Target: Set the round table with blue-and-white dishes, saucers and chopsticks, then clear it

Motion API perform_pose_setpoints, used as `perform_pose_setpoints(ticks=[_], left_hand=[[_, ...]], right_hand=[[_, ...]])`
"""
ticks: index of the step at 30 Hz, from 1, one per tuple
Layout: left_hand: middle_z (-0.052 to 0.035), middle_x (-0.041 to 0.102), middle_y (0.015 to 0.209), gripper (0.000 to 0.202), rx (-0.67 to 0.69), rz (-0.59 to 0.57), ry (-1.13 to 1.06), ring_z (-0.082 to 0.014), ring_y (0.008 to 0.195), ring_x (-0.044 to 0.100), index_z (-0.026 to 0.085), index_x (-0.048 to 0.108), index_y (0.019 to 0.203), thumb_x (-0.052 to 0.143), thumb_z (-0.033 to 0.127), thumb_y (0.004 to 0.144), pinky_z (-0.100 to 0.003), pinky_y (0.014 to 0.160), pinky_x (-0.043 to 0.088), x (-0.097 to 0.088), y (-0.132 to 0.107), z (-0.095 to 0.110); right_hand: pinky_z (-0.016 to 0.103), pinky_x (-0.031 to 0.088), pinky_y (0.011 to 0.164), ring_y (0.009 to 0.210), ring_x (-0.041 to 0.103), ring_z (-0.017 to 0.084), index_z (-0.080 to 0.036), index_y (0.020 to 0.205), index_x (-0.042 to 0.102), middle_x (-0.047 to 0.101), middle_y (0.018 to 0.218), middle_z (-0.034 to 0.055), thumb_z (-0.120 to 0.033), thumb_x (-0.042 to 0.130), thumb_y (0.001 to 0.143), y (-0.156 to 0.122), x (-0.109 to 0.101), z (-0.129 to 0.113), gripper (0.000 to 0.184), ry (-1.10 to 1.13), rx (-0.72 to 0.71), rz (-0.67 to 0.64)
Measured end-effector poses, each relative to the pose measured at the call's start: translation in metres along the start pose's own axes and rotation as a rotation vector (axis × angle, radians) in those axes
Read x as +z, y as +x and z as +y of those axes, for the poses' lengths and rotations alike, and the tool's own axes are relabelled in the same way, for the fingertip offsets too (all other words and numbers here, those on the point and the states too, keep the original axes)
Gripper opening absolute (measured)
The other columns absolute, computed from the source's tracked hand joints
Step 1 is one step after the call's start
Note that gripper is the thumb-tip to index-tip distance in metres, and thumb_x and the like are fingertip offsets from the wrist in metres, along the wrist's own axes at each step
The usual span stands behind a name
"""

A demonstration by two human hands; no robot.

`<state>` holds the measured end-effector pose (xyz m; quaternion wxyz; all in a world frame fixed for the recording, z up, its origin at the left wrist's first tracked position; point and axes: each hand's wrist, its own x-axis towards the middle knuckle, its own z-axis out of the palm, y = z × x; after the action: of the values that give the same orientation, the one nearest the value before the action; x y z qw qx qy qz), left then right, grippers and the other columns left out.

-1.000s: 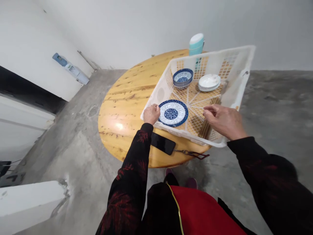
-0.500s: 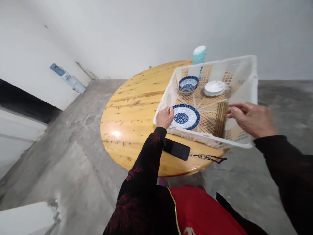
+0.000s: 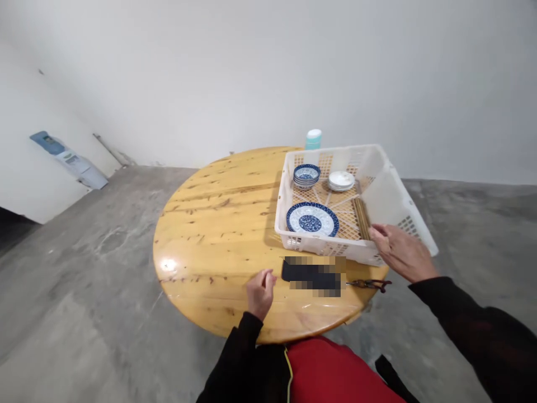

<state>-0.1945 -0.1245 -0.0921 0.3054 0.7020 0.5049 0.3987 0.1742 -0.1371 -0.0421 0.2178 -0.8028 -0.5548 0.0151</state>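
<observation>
A white plastic basket (image 3: 327,246) stands on the right side of a round wooden table (image 3: 218,224). In it lie a blue-and-white plate (image 3: 312,219), a stack of blue bowls (image 3: 306,174), small white dishes (image 3: 340,180) and a bundle of chopsticks (image 3: 361,218). My right hand (image 3: 398,253) lies at the basket's near right corner, fingers stretched along the rim. My left hand (image 3: 260,294) rests on the table near its front edge, fingers loosely curled with nothing in them, just left of a dark phone (image 3: 312,275).
A key ring with a dark strap (image 3: 369,284) lies right of the phone at the table's edge. A teal bottle (image 3: 313,139) stands behind the basket. A water dispenser (image 3: 67,159) is against the left wall. Bare concrete floor surrounds the table.
My left hand has let go of the plate and drawn back to the table's front edge. The basket now sits flat on the table, and my right hand has slid to its near corner.
</observation>
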Motion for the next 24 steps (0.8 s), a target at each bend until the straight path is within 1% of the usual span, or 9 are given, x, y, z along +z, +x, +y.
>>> perform_pose_setpoints(ticks=[2, 4, 7, 9, 11, 14, 17, 20, 24], left_hand=[[-0.0053, 0.075, 0.078, 0.028, -0.057, -0.008, 0.017, -0.0185, 0.074, 0.074, 0.017, 0.071, 0.100, 0.046, 0.031, 0.099, -0.031, 0.076, 0.059, -0.005, -0.026, -0.012], [-0.0052, 0.074, 0.076, 0.031, -0.123, -0.014, -0.005, -0.0185, 0.074, 0.073, 0.017, 0.071, 0.099, 0.044, 0.032, 0.099, -0.031, 0.075, 0.058, -0.006, -0.049, -0.016], [-0.0045, 0.074, 0.074, 0.035, -0.189, -0.122, -0.063, -0.0167, 0.068, 0.071, 0.018, 0.071, 0.099, 0.041, 0.034, 0.100, -0.029, 0.070, 0.057, -0.009, -0.068, -0.018], [-0.0050, 0.074, 0.074, 0.036, -0.195, -0.169, -0.078, -0.0168, 0.068, 0.071, 0.018, 0.072, 0.099, 0.041, 0.038, 0.100, -0.028, 0.070, 0.058, -0.014, -0.070, -0.020], [-0.0061, 0.074, 0.076, 0.038, -0.203, -0.138, -0.082, -0.0178, 0.069, 0.072, 0.017, 0.072, 0.099, 0.043, 0.042, 0.098, -0.030, 0.071, 0.058, -0.019, -0.066, -0.023], [-0.0066, 0.074, 0.077, 0.040, -0.234, -0.088, -0.088, -0.0192, 0.070, 0.072, 0.017, 0.071, 0.100, 0.044, 0.046, 0.097, -0.032, 0.072, 0.059, -0.025, -0.057, -0.028], [-0.0065, 0.074, 0.077, 0.039, -0.232, -0.120, -0.087, -0.0197, 0.071, 0.072, 0.017, 0.071, 0.100, 0.044, 0.044, 0.097, -0.033, 0.072, 0.059, -0.030, -0.053, -0.032], [-0.0068, 0.074, 0.078, 0.037, -0.217, -0.162, -0.085, -0.0197, 0.071, 0.071, 0.017, 0.071, 0.099, 0.043, 0.042, 0.097, -0.034, 0.073, 0.058, -0.033, -0.052, -0.035], [-0.0073, 0.074, 0.079, 0.036, -0.210, -0.164, -0.068, -0.0193, 0.071, 0.071, 0.016, 0.071, 0.098, 0.043, 0.039, 0.097, -0.033, 0.073, 0.058, -0.039, -0.051, -0.040]], right_hand=[[0.042, 0.049, 0.085, 0.102, 0.069, 0.033, -0.015, 0.112, 0.071, 0.076, 0.106, 0.0171, -0.046, 0.027, 0.100, -0.004, 0.003, -0.004, 0.055, -0.113, -0.012, -0.025], [0.040, 0.046, 0.082, 0.097, 0.070, 0.031, -0.017, 0.108, 0.072, 0.077, 0.100, 0.0151, -0.042, 0.027, 0.101, -0.007, 0.006, -0.009, 0.052, -0.210, -0.022, -0.033], [0.036, 0.041, 0.079, 0.092, 0.069, 0.028, -0.016, 0.100, 0.074, 0.077, 0.093, 0.0151, -0.035, 0.028, 0.100, -0.010, 0.011, -0.017, 0.050, -0.287, 0.008, 0.055], [0.035, 0.038, 0.077, 0.087, 0.068, 0.027, -0.014, 0.093, 0.075, 0.076, 0.086, 0.0164, -0.033, 0.029, 0.100, -0.010, 0.016, -0.021, 0.051, -0.312, 0.053, 0.150], [0.035, 0.035, 0.075, 0.082, 0.066, 0.026, -0.013, 0.085, 0.074, 0.075, 0.082, 0.0164, -0.031, 0.029, 0.099, -0.009, 0.021, -0.022, 0.050, -0.322, 0.069, 0.213], [0.034, 0.032, 0.072, 0.076, 0.062, 0.024, -0.015, 0.077, 0.071, 0.073, 0.077, 0.0149, -0.029, 0.034, 0.098, -0.008, 0.027, -0.021, 0.045, -0.316, 0.051, 0.264], [0.034, 0.030, 0.072, 0.074, 0.060, 0.023, -0.015, 0.075, 0.070, 0.072, 0.074, 0.0135, -0.028, 0.037, 0.096, -0.006, 0.032, -0.019, 0.041, -0.305, 0.052, 0.321], [0.033, 0.029, 0.071, 0.073, 0.059, 0.023, -0.016, 0.073, 0.068, 0.072, 0.073, 0.0130, -0.029, 0.037, 0.096, -0.006, 0.037, -0.017, 0.041, -0.303, 0.071, 0.376], [0.033, 0.028, 0.072, 0.073, 0.058, 0.022, -0.016, 0.072, 0.068, 0.072, 0.074, 0.0124, -0.030, 0.038, 0.095, -0.004, 0.040, -0.017, 0.041, -0.312, 0.065, 0.402]])
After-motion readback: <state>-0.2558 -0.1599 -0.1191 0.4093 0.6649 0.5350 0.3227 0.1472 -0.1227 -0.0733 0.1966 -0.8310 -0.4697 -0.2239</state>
